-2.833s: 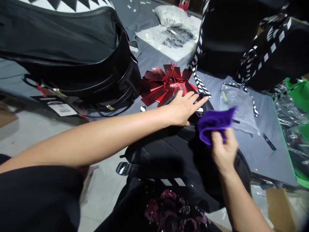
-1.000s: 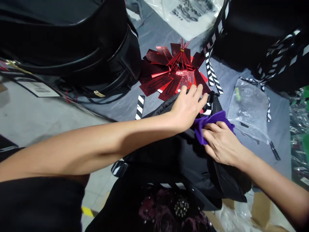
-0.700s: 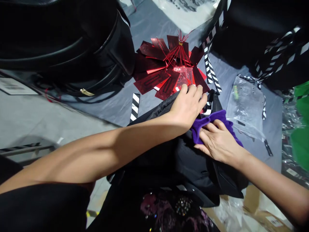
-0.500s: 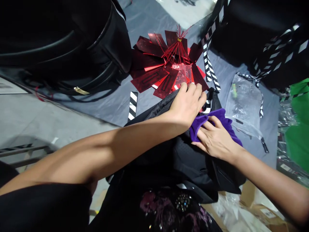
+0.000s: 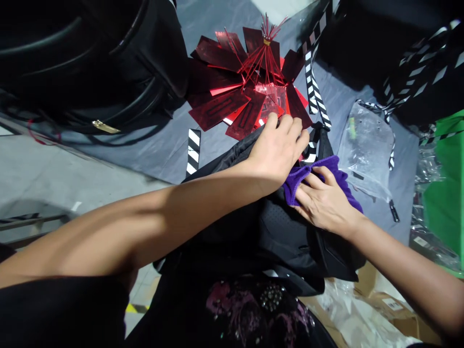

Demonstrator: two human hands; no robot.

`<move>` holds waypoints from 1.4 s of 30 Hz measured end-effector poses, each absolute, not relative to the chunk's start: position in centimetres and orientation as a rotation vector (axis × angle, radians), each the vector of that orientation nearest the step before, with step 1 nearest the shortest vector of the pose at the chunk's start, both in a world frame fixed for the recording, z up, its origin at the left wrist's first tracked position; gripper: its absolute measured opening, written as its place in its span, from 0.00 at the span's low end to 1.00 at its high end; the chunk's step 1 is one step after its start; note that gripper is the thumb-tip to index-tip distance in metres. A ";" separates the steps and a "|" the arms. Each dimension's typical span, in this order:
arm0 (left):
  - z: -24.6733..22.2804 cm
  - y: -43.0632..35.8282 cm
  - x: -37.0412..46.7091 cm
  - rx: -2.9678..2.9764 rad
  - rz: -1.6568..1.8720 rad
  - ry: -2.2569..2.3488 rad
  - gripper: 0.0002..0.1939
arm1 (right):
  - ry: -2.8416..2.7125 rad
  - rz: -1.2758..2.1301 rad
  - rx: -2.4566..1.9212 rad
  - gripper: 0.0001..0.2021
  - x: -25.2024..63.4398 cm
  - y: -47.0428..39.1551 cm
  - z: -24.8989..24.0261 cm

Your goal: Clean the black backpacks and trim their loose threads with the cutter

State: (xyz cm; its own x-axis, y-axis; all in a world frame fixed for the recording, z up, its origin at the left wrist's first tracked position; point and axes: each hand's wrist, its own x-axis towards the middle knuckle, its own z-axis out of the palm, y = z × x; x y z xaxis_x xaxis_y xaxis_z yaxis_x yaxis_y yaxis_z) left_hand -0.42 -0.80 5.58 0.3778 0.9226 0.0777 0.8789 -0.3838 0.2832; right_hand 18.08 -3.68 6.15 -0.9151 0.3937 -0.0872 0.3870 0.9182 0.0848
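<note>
A black bag (image 5: 286, 232) lies across the table's near edge, against my body. My left hand (image 5: 277, 150) rests on the bag's upper edge with its fingers bent over it; whether they pinch the fabric is hidden. Just right of it, my right hand (image 5: 322, 198) holds a purple cloth (image 5: 340, 181) against the bag, the cloth bunched round its fingers. Beyond my left hand, dark red tags (image 5: 221, 108) fan out on the table, their red strings gathered in a bundle.
Large black bags stand at the upper left (image 5: 90, 63) and upper right (image 5: 366, 43). A clear plastic pouch (image 5: 369, 150) lies right of the cloth. Black-and-white striped strips (image 5: 193, 151) lie about. Green material (image 5: 444, 193) and plastic wrapping are at the far right, cardboard (image 5: 393, 307) below.
The view has shifted slightly, so most things sit a little higher and further left. Both hands keep nearly the same places on the bag and the purple cloth.
</note>
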 end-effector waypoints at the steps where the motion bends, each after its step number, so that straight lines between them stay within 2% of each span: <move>1: 5.6 -0.8 -0.5 2.447 0.326 1.614 0.35 | 2.988 0.088 0.641 0.05 18.4 -3.9 6.1; 3: 5.8 -0.8 -0.5 2.497 0.278 1.597 0.36 | 3.040 0.041 0.767 0.04 19.3 -4.8 5.7; 8: 6.6 -0.2 -0.4 2.738 0.111 1.395 0.48 | 3.183 -0.047 1.297 0.15 21.2 -7.0 4.0; 11: 6.8 0.2 -0.1 2.759 0.055 1.365 0.53 | 3.190 -0.092 1.479 0.16 21.3 -7.4 3.3; 20: 6.9 -0.2 0.3 2.622 0.053 1.424 0.47 | 2.825 -0.435 2.279 0.13 23.6 -8.9 3.8; 23: 7.0 -0.1 0.5 2.586 0.087 1.463 0.43 | 2.749 -0.563 2.384 0.14 22.7 -8.5 4.2; 25: 7.0 -0.1 0.6 2.579 0.087 1.482 0.39 | 2.871 -0.572 2.203 0.14 21.2 -7.5 4.7; 29: 6.7 0.1 0.7 2.571 0.078 1.509 0.34 | 3.043 -0.429 1.081 0.14 18.5 -4.5 6.0; 31: 6.5 0.2 0.7 2.575 0.066 1.509 0.33 | 2.971 -0.243 0.756 0.17 17.9 -3.2 6.4; 33: 6.4 0.3 0.6 2.597 0.054 1.511 0.33 | 2.933 -0.102 0.629 0.19 17.8 -2.4 6.7; 38: 6.3 0.4 0.4 2.615 0.042 1.531 0.33 | 2.944 -0.005 0.487 0.22 18.3 -2.0 6.6; 42: 6.1 0.4 0.3 2.602 0.069 1.510 0.32 | 2.928 0.053 0.601 0.18 18.7 -2.5 6.4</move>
State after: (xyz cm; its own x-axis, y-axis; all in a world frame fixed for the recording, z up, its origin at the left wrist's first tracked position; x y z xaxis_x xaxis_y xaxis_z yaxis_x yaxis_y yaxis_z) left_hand 0.26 0.44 6.14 0.4977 0.8670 -0.0268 0.8608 -0.4899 0.1376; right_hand 18.66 -2.53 6.36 -0.9082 0.3940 -0.1415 0.3885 0.9191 0.0652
